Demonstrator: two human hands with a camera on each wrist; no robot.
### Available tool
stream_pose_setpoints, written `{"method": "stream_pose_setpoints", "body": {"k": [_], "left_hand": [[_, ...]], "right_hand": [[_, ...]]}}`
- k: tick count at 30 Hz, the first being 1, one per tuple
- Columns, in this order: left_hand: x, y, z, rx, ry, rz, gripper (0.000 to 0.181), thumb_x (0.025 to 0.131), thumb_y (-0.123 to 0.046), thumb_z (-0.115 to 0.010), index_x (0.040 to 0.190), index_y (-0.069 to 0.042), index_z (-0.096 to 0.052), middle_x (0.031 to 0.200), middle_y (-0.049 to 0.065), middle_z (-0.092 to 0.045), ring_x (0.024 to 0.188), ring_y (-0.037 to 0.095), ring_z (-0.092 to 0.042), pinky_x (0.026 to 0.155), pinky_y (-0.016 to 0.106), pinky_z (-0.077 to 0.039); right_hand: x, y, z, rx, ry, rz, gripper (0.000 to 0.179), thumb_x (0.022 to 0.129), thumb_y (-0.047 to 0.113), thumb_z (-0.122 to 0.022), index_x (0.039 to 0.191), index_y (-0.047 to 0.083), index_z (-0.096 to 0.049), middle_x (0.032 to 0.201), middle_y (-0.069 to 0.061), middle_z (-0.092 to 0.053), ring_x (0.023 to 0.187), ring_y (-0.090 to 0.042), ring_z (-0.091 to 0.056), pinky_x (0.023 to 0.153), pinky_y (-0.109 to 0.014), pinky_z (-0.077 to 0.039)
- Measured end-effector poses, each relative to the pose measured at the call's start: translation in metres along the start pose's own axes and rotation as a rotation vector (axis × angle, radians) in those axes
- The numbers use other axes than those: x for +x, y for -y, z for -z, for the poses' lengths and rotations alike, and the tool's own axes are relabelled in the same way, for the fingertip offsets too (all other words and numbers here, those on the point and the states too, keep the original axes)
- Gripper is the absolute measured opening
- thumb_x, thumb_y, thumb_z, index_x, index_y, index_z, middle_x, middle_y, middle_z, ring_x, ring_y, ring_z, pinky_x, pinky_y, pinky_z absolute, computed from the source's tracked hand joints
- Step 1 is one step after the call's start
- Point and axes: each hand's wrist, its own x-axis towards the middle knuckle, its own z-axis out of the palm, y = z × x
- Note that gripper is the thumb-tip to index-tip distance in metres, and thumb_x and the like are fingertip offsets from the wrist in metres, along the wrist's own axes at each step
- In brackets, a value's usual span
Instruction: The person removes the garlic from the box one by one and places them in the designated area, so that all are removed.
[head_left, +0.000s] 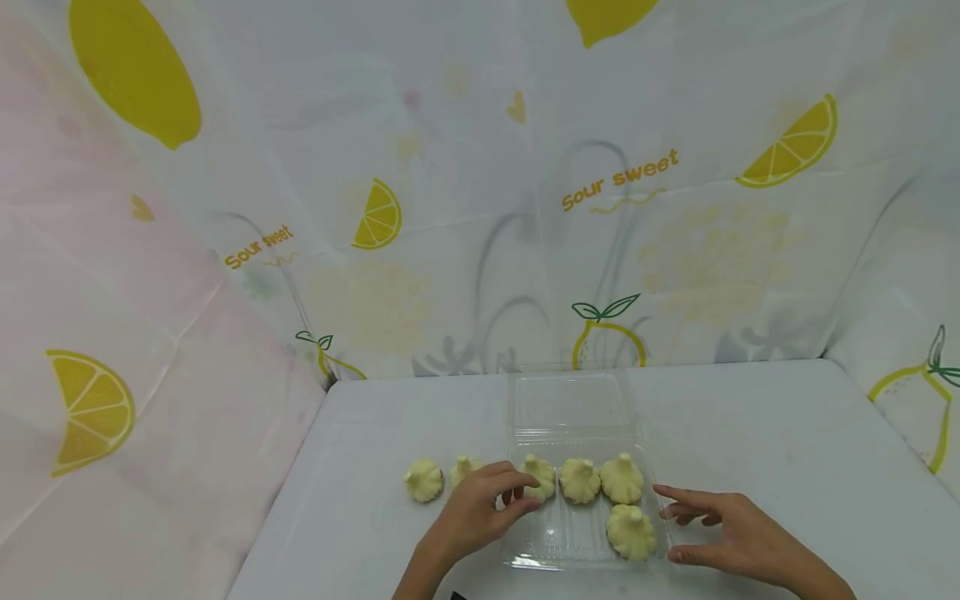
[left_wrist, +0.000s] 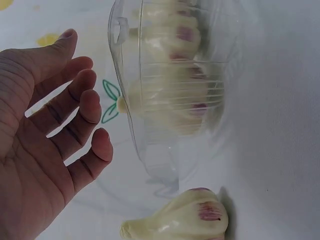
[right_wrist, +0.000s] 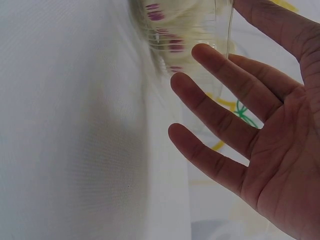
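Observation:
An opened clear plastic clamshell box (head_left: 561,537) lies on the table, its lid (head_left: 568,402) folded back. Three pale garlic bulbs (head_left: 580,481) line the box's far side, and another garlic bulb (head_left: 631,532) sits at the near right. My left hand (head_left: 477,515) is over the box's left edge, fingers loosely bent; the left wrist view shows nothing in its grasp. Beside the right wall, my right hand (head_left: 738,533) has its fingers spread and holds nothing; whether a fingertip touches the plastic, I cannot tell. Purple streaks mark a garlic bulb (left_wrist: 187,217) outside the box.
Left of the box, a garlic bulb (head_left: 423,481) lies on the white table (head_left: 352,500), with a second garlic bulb (head_left: 462,468) partly hidden behind my left hand. A lemon-printed cloth (head_left: 450,292) hangs at the back and sides.

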Motion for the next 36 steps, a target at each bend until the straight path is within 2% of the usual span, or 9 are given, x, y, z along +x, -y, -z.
{"method": "stream_pose_setpoints", "body": {"k": [10, 17, 25, 31, 36], "left_hand": [[0.005, -0.005, -0.007, -0.038, 0.016, -0.004, 0.016, 0.089, -0.027, -0.074, 0.103, -0.019, -0.072, 0.079, -0.013, -0.058, 0.07, -0.004, -0.049, 0.06, 0.016, -0.048], [0.008, -0.007, -0.01, -0.051, 0.029, 0.002, 0.016, 0.09, -0.028, -0.073, 0.102, -0.018, -0.073, 0.08, -0.013, -0.058, 0.071, -0.004, -0.049, 0.061, 0.013, -0.046], [0.011, -0.011, -0.013, -0.06, 0.037, 0.007, 0.018, 0.091, -0.028, -0.072, 0.103, -0.015, -0.073, 0.081, -0.012, -0.06, 0.071, -0.004, -0.049, 0.06, 0.018, -0.049], [0.014, -0.014, -0.017, -0.067, 0.061, 0.029, 0.022, 0.092, -0.031, -0.071, 0.104, -0.014, -0.075, 0.081, -0.012, -0.059, 0.071, -0.005, -0.048, 0.06, 0.016, -0.048], [0.014, -0.014, -0.021, -0.056, 0.064, 0.01, 0.018, 0.091, -0.027, -0.072, 0.103, -0.014, -0.074, 0.082, -0.012, -0.059, 0.071, -0.006, -0.049, 0.06, 0.01, -0.044]], "right_hand": [[0.001, 0.001, 0.001, 0.008, 0.011, -0.023, 0.066, 0.084, 0.03, -0.08, 0.142, 0.012, -0.054, 0.11, 0.0, -0.071, 0.093, -0.007, -0.066, 0.068, -0.029, -0.053], [0.0, 0.0, 0.0, 0.014, 0.009, -0.014, 0.066, 0.084, 0.028, -0.08, 0.142, 0.012, -0.053, 0.109, -0.001, -0.071, 0.093, -0.007, -0.066, 0.067, -0.029, -0.053], [0.0, -0.001, 0.0, 0.007, 0.011, -0.009, 0.066, 0.084, 0.028, -0.08, 0.142, 0.011, -0.053, 0.109, 0.0, -0.072, 0.092, -0.007, -0.066, 0.067, -0.029, -0.053], [0.001, 0.0, 0.001, -0.005, 0.017, -0.026, 0.067, 0.084, 0.031, -0.08, 0.142, 0.01, -0.053, 0.11, 0.001, -0.071, 0.093, -0.007, -0.066, 0.068, -0.03, -0.053], [0.001, 0.001, 0.001, -0.007, 0.023, -0.039, 0.067, 0.084, 0.032, -0.08, 0.142, 0.01, -0.053, 0.11, 0.0, -0.071, 0.093, -0.007, -0.066, 0.067, -0.03, -0.053]]}}
